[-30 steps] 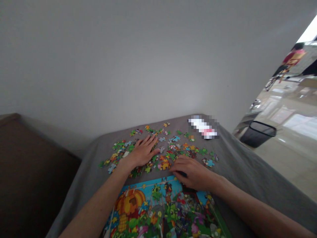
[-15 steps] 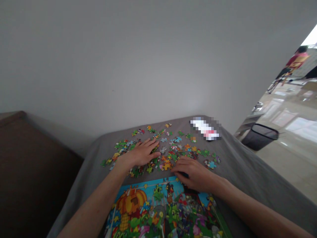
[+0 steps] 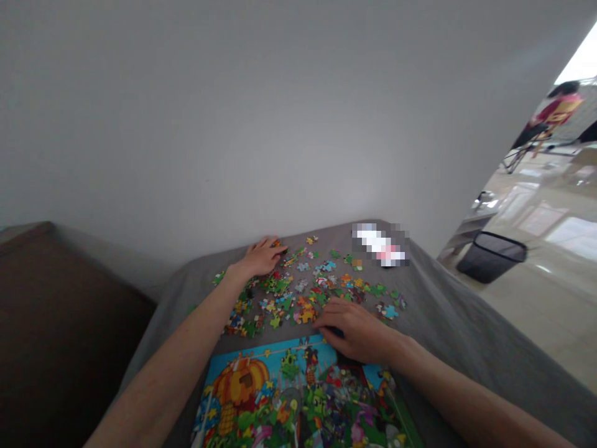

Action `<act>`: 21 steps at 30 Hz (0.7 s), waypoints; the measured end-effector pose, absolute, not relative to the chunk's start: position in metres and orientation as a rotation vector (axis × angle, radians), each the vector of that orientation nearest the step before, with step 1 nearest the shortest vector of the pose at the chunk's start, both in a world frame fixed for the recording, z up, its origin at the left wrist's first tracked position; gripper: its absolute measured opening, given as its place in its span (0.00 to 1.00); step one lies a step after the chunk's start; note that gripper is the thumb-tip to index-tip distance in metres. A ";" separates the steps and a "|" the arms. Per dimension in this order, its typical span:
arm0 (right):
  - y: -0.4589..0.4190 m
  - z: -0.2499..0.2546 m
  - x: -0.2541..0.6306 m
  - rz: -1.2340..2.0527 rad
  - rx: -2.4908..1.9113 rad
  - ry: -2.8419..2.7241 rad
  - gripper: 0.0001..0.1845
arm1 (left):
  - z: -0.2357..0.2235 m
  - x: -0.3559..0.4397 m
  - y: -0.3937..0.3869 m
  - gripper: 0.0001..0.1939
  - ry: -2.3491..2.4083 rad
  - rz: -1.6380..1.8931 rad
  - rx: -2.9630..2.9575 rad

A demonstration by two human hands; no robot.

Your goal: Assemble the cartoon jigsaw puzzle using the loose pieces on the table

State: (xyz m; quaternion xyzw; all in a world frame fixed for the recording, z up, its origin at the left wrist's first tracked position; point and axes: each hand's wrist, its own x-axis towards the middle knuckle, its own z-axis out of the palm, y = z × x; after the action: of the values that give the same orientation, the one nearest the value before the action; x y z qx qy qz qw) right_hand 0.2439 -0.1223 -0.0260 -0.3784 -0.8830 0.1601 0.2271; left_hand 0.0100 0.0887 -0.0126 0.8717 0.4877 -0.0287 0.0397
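multicoloured jigsaw pieces [image 3: 303,298] lie scattered | left hand [image 3: 261,256] half-curled, hold unclear | right hand [image 3: 352,331] cupped, hold unclear

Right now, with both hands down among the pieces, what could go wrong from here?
The left forearm lies low beside the loose jigsaw pieces and might drag some out of place. The left hand is close to the far edge of the gray cloth, so pieces there could perhaps be pushed off. The right hand rests at the top edge of the printed puzzle picture and could shift it.
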 end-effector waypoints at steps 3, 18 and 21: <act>-0.122 -0.026 0.245 0.418 -1.040 -2.439 0.10 | -0.009 0.011 0.101 0.26 1.486 -0.094 2.688; -0.121 -0.023 0.249 0.378 -0.990 -2.478 0.09 | 0.007 -0.008 0.091 0.26 1.571 0.091 2.718; -0.121 -0.022 0.249 0.372 -0.993 -2.495 0.10 | 0.016 0.011 0.093 0.27 1.506 0.160 2.704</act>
State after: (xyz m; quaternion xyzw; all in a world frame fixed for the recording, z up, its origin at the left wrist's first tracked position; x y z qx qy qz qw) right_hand 0.2490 -0.1214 -0.0219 -0.3578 -0.8991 0.1339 0.2136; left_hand 0.0108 0.0927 0.0160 0.8723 0.4858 0.0516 0.0211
